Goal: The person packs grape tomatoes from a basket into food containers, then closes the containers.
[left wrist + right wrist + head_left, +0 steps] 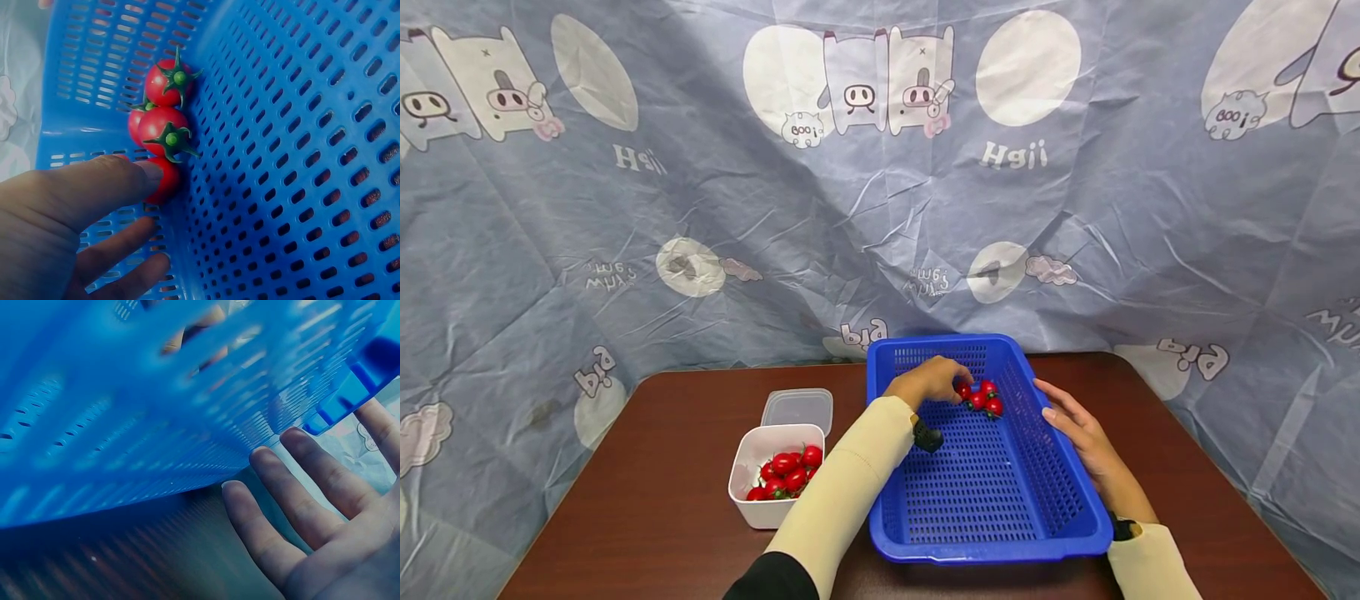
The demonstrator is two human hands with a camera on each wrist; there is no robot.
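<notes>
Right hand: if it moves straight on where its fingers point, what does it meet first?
Probably the blue basket: the right hand lies open beside its right wall, fingers at the rim.

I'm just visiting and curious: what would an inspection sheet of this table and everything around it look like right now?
Surface: dark brown table, bare wood showing around the items.
Job's things: blue basket with a few cherry tomatoes at its far end; white tub holding more tomatoes to its left.
Clutter: clear lid lying behind the white tub.
Hands: left hand inside the basket, fingertips on one tomato; right hand with straight fingers against the basket's outer right wall.
Cables: nothing seen.
Surroundings: crumpled blue cloth with cartoon prints hung behind and around the table.
</notes>
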